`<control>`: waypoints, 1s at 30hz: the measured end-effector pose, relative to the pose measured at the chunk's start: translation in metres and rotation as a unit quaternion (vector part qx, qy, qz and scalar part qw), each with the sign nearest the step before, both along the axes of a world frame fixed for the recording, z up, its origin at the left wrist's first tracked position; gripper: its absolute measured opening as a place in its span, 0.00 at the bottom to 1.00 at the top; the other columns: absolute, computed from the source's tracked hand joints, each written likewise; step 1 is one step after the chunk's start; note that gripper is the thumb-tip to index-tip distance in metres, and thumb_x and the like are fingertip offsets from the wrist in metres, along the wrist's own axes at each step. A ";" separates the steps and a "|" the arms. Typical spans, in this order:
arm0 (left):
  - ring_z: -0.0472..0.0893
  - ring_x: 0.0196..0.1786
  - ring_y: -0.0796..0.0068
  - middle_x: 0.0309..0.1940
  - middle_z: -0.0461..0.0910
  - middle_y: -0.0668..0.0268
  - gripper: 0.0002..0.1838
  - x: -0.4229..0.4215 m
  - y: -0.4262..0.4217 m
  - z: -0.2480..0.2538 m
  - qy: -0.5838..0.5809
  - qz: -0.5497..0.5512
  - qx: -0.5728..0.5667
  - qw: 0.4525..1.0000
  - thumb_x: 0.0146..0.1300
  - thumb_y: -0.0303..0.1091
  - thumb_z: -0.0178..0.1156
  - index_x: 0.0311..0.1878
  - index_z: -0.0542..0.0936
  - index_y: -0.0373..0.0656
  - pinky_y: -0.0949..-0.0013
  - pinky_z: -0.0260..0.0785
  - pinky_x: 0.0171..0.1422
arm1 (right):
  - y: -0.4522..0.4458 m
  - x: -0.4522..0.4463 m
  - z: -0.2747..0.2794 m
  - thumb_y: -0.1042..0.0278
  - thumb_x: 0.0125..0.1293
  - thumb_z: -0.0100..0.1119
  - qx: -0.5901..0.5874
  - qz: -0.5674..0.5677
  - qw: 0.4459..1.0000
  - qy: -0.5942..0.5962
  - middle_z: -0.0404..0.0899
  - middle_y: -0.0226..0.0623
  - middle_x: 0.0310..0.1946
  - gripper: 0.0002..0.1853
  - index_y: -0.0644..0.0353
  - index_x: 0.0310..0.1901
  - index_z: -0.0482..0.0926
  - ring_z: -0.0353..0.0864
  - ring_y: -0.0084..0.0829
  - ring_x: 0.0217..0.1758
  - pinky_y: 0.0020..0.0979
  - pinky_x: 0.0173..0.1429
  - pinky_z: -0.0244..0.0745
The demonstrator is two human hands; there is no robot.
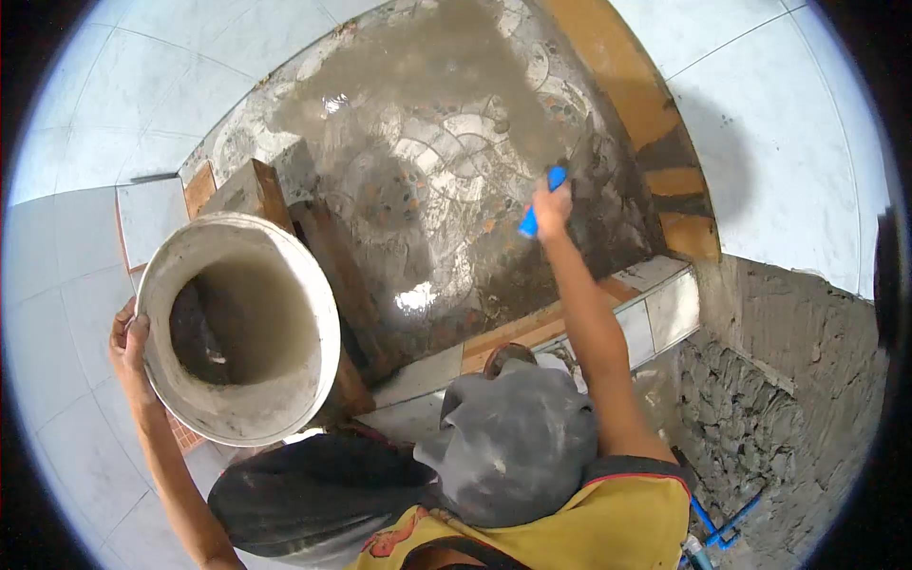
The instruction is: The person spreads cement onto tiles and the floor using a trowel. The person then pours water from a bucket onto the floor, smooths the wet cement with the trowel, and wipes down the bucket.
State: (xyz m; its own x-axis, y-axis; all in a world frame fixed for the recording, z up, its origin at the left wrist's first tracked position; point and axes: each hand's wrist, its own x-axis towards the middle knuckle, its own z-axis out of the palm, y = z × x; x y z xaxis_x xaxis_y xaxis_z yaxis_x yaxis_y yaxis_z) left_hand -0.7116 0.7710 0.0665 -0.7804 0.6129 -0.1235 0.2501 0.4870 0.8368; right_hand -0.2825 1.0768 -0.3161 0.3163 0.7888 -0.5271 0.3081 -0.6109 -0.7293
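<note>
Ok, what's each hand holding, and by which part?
Right hand: a blue object, around its middle. Left hand touches the bucket's rim; whether it grips cannot be told.

No text, label, brand, number or sign can be read. The one printed mark that shows is a red print (pixel 394 534) on the front of the yellow shirt (pixel 579 518), toward the wearer's left side; it is small and seen at a steep slant, so whether it is lettering or a picture cannot be told.
</note>
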 end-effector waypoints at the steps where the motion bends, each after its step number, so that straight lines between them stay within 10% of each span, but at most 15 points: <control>1: 0.79 0.48 0.71 0.47 0.80 0.58 0.27 -0.002 -0.005 -0.002 0.007 0.002 -0.007 1.000 0.58 0.41 0.65 0.55 0.76 0.31 0.68 0.70 0.58 | 0.017 0.019 -0.065 0.58 0.62 0.57 0.139 0.104 0.956 -0.236 0.80 0.43 0.34 0.21 0.63 0.52 0.72 0.84 0.34 0.39 0.40 0.37 0.79; 4: 0.79 0.48 0.71 0.46 0.80 0.58 0.27 -0.016 -0.008 -0.004 0.018 -0.006 -0.014 1.000 0.57 0.42 0.66 0.55 0.76 0.31 0.68 0.71 0.57 | 0.050 0.032 -0.014 0.53 0.62 0.59 0.123 0.298 0.904 -0.280 0.79 0.42 0.33 0.23 0.62 0.51 0.73 0.82 0.31 0.37 0.37 0.31 0.77; 8: 0.80 0.46 0.71 0.45 0.81 0.59 0.27 -0.017 -0.008 -0.005 0.012 -0.013 -0.015 1.000 0.58 0.43 0.66 0.55 0.77 0.32 0.70 0.72 0.55 | 0.014 -0.027 0.020 0.52 0.61 0.60 -0.094 0.290 0.931 0.202 0.75 0.34 0.26 0.17 0.57 0.42 0.75 0.76 0.26 0.25 0.33 0.25 0.75; 10: 0.80 0.46 0.71 0.45 0.81 0.58 0.27 -0.003 -0.001 0.001 0.027 -0.011 -0.023 0.999 0.58 0.43 0.66 0.55 0.76 0.32 0.70 0.72 0.56 | 0.000 -0.064 -0.002 0.51 0.61 0.60 -0.147 0.319 0.906 0.236 0.75 0.33 0.25 0.16 0.57 0.38 0.75 0.76 0.27 0.23 0.34 0.23 0.76; 24: 0.80 0.48 0.70 0.48 0.80 0.58 0.24 -0.028 -0.015 -0.008 0.004 -0.044 -0.008 0.999 0.65 0.41 0.59 0.57 0.75 0.31 0.68 0.72 0.57 | 0.108 0.099 -0.046 0.52 0.61 0.60 -0.060 0.184 0.981 -0.016 0.75 0.35 0.22 0.17 0.60 0.34 0.76 0.73 0.30 0.17 0.37 0.23 0.73; 30: 0.78 0.48 0.72 0.47 0.80 0.58 0.24 -0.035 -0.015 -0.007 -0.005 -0.042 -0.020 0.999 0.62 0.41 0.61 0.56 0.76 0.33 0.69 0.69 0.58 | 0.151 0.164 -0.066 0.46 0.60 0.59 0.068 0.281 0.919 -0.269 0.82 0.52 0.41 0.25 0.64 0.44 0.79 0.83 0.47 0.45 0.43 0.51 0.76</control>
State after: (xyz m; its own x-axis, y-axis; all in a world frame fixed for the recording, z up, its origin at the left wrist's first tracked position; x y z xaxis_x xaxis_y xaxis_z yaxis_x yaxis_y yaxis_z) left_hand -0.7461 0.7560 0.0593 -0.7245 0.6713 -0.1563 0.2844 0.4978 0.8194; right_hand -0.1189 1.2277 -0.3820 0.0253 0.9540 -0.2986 0.8853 -0.1601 -0.4366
